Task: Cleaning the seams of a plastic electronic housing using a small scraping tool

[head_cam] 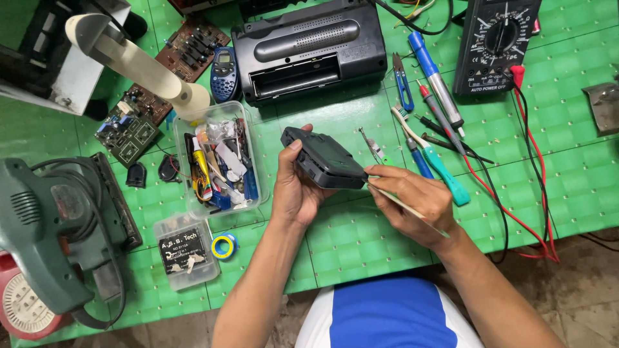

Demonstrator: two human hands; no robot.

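Above the green gridded cutting mat [361, 238], the left hand [295, 190] cradles a small black rectangular plastic casing [324, 159], thumb laid along its upper left end and fingers curled beneath; its long axis slants from upper left down to lower right, toward the other hand. The right hand [412, 201] pinches a thin pale stick-like tool [403, 207] between thumb and pressed-together fingertips, tip touching the casing's lower right corner. A clear plastic box of small parts [219, 158] lies just left, a large black radio housing [308, 48] beyond.
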